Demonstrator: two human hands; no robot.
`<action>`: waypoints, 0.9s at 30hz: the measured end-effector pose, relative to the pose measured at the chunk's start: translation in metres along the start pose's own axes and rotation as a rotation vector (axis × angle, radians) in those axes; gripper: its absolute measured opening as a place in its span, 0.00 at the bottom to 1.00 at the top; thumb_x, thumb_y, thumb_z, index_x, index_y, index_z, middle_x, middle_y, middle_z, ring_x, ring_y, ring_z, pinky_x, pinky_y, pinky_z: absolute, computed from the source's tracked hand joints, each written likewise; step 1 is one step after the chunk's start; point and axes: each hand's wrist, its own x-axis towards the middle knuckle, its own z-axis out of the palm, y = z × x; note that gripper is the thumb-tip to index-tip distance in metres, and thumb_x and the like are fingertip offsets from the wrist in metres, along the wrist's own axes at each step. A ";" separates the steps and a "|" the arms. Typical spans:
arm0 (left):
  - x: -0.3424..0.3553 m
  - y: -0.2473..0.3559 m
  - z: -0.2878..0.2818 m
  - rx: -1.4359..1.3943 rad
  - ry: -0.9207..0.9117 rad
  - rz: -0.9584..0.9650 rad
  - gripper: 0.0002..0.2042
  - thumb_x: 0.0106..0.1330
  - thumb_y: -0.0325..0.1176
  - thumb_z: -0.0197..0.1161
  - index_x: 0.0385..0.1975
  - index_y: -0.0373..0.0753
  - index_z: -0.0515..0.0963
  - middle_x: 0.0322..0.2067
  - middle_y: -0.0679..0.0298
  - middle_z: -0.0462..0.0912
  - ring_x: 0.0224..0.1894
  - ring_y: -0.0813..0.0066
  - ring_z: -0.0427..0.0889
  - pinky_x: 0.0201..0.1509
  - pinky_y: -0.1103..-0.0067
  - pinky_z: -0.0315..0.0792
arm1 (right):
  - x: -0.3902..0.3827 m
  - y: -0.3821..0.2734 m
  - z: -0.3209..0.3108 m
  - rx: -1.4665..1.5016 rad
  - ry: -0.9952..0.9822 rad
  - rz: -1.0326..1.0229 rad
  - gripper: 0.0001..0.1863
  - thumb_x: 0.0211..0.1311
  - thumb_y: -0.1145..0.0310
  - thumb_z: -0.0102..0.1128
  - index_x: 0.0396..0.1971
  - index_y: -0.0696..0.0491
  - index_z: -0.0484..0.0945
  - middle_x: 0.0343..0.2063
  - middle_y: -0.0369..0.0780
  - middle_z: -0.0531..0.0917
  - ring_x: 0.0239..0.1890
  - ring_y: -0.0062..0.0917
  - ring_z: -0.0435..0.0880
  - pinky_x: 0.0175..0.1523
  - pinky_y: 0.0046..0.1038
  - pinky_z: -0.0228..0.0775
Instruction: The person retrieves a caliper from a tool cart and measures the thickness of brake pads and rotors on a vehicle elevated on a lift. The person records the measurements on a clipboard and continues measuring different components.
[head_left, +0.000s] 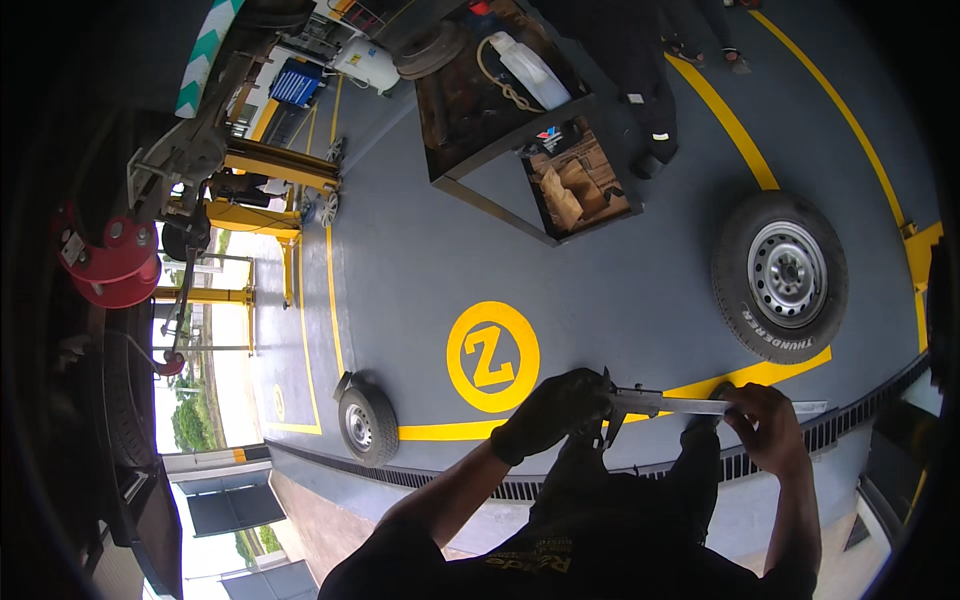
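A metal vernier caliper (pixel 680 404) lies horizontally across my hands above my legs. My left hand (pixel 545 408), in a black glove, is closed on its jaw end, with the jaws showing just right of my fingers. My right hand (pixel 765 425), which looks ungloved, grips the long scale toward its other end, fingers curled around it. The scale sticks out past my right fingers.
A wheel (pixel 785 275) lies at right, another (pixel 365 425) at lower left. A metal cart (pixel 435 150) carries a jug and cardboard. A co-worker's dark-clad legs (pixel 650 120) stand behind it. A raised vehicle's red-fitted underside (pixel 105 260) and yellow lift posts (pixel 245 215) are at left.
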 end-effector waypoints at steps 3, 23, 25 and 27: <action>-0.017 0.004 0.012 0.227 -0.113 0.063 0.10 0.76 0.38 0.60 0.44 0.38 0.80 0.31 0.68 0.82 0.29 0.81 0.80 0.33 0.82 0.74 | -0.005 0.001 -0.002 0.086 -0.160 0.159 0.10 0.60 0.73 0.68 0.42 0.55 0.86 0.32 0.43 0.87 0.31 0.36 0.86 0.41 0.34 0.78; -0.084 0.038 -0.135 -0.738 0.920 0.324 0.11 0.74 0.29 0.58 0.51 0.31 0.76 0.37 0.53 0.87 0.28 0.73 0.84 0.28 0.82 0.75 | 0.395 -0.250 -0.031 0.034 -0.217 -0.621 0.15 0.71 0.56 0.62 0.46 0.53 0.84 0.37 0.39 0.87 0.43 0.30 0.85 0.49 0.35 0.75; -0.073 0.037 -0.142 -0.838 1.016 0.362 0.12 0.75 0.33 0.58 0.51 0.32 0.76 0.35 0.55 0.86 0.30 0.72 0.84 0.31 0.79 0.76 | 0.452 -0.254 -0.027 0.023 -0.327 -0.579 0.21 0.75 0.51 0.57 0.41 0.57 0.85 0.29 0.43 0.89 0.33 0.34 0.89 0.43 0.36 0.78; -0.054 0.035 -0.144 -0.925 1.051 0.417 0.11 0.72 0.32 0.61 0.50 0.36 0.77 0.37 0.57 0.85 0.35 0.69 0.84 0.37 0.76 0.79 | 0.505 -0.268 -0.026 -0.029 -0.510 -0.520 0.25 0.75 0.47 0.55 0.39 0.57 0.85 0.28 0.41 0.88 0.32 0.31 0.89 0.42 0.34 0.78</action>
